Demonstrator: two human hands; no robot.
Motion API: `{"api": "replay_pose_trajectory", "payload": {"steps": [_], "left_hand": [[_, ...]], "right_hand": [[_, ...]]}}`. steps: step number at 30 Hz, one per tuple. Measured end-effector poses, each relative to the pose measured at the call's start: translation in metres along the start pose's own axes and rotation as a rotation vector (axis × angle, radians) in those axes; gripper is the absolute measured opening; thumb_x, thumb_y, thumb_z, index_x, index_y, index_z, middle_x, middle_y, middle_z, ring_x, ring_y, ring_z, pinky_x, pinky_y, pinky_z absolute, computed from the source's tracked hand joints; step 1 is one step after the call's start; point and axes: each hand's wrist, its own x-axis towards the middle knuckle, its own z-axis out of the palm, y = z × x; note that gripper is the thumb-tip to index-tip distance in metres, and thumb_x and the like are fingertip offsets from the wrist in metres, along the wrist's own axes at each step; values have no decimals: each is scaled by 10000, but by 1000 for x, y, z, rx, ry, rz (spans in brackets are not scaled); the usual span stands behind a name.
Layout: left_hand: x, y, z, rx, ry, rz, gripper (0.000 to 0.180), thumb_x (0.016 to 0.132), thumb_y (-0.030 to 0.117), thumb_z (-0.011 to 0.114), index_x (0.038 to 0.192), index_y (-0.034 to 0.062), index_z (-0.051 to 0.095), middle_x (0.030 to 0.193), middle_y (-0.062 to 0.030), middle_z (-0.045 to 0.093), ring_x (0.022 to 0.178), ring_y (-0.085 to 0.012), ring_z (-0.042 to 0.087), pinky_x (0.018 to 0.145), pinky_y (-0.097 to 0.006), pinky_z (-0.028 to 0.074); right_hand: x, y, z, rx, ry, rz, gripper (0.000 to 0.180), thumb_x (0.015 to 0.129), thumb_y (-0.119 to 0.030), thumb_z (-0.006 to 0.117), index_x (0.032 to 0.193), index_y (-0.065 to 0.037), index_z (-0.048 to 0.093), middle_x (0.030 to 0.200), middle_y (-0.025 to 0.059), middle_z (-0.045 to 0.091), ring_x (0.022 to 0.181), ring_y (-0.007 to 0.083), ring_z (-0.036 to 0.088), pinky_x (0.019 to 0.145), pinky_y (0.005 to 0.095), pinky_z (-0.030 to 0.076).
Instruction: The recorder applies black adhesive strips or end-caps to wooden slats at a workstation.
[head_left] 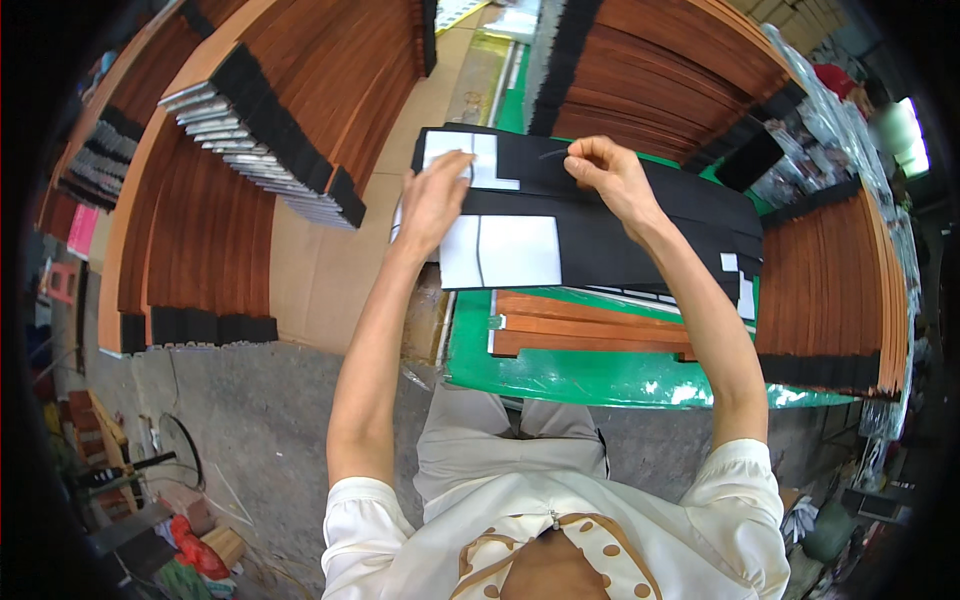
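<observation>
Black flat sheets [650, 205] lie stacked on the green-topped table. White pieces rest on them: a white rectangle [525, 250] nearer me and another white piece [508, 172] farther off, each crossed by a thin dark line. My left hand [432, 203] lies over the left part of the farther white piece, its fingers stretched toward the dark line there. Thumb and forefinger of my right hand [605, 170] are pinched on a thin black strip [553, 154], whose free end points left above the black sheets.
Reddish-brown slatted panels with black edges [210, 250] stand in rows at left; more brown panels [655, 85] stand behind and at right [815, 275]. Brown boards [590, 325] lie on the near part of the green tabletop [590, 378]. A red bag [195, 550] lies lower left.
</observation>
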Motion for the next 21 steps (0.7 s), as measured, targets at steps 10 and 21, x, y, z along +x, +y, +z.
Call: {"api": "replay_pose_trajectory", "payload": {"steps": [10, 21], "left_hand": [[-76, 153, -45, -71, 238, 424, 353, 641, 11, 771, 959, 51, 624, 894, -67, 615, 816, -223, 586, 708, -322, 435], [-116, 183, -57, -78, 212, 574, 334, 624, -46, 756, 909, 30, 598, 786, -47, 605, 686, -184, 566, 625, -305, 413]], "right_hand": [[-134, -34, 8, 554, -94, 295, 118, 846, -219, 640, 859, -107, 609, 750, -55, 557, 723, 34, 524, 718, 211, 443], [-198, -22, 5, 753, -268, 255, 131, 884, -219, 591, 857, -91, 588, 777, -26, 563, 742, 54, 550, 740, 232, 485]]}}
